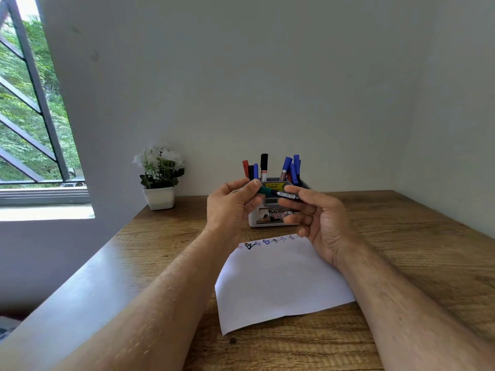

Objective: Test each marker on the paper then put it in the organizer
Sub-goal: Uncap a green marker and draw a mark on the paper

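Head view: near the middle of the frame both hands are raised above the wooden desk (pixel 401 236), holding a green marker (pixel 278 193) level between them. The left hand (pixel 230 207) pinches the marker's left end with curled fingers and thumb; that end is hidden under its fingertips. The right hand (pixel 318 218) curls round the right end, where a barcode label shows; the tip is covered, so whether a cap is on cannot be told.

Directly behind the hands, largely blocked by them, stands the white organizer (pixel 267 220), with red, black and blue markers (pixel 290 167) sticking up from it; its compartments cannot be made out.

Below the hands the white paper (pixel 278 279) lies flat on the desk, a row of small coloured scribbles along its far edge, the rightmost ones hidden by the right hand.

Left of centre a potted white-flowered plant (pixel 160 178) sits against the wall. A window (pixel 29 103) is cut off at the left edge.
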Demonstrator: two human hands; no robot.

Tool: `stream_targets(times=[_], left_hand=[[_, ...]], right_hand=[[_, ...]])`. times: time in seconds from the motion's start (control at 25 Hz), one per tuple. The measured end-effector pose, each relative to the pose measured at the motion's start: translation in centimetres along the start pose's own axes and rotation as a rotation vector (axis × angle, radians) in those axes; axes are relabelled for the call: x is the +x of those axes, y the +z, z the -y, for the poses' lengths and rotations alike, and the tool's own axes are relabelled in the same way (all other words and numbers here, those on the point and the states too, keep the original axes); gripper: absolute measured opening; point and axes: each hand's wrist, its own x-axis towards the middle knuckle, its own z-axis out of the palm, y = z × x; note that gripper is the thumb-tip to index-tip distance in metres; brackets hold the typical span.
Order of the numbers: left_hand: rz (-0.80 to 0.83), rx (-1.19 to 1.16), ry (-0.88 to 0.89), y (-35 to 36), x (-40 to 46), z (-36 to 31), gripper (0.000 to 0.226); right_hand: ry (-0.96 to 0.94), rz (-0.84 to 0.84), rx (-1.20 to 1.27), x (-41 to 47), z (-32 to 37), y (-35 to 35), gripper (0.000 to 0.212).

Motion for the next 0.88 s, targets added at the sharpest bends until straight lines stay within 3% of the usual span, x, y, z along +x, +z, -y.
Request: stream_targets(times=[0.36,0.56,0.68,0.88], left_hand=[[-0.054,-0.025,0.026,-0.2,0.2,0.5,0.006],[0.042,0.080,0.098,0.4,-0.3,0.5,0.034],[0.034,0.238,0.312,1.8,-0.5,0.1,0.040],[-0.035,0.542,0.592,3.5,1.1,-1.2,0.045]], right_hand=[[0.013,-0.008,-0.066,0.6,-0.8,0.9,0.011],[-0.038,-0.025,-0.112,0.5,-0.8,1.0,0.011],[-0.145,-0.181,-0.218,0.5,-0.7,0.9,0.021],[-0.288,-0.634,-0.433,0.4,-0.8,0.0,0.038]])
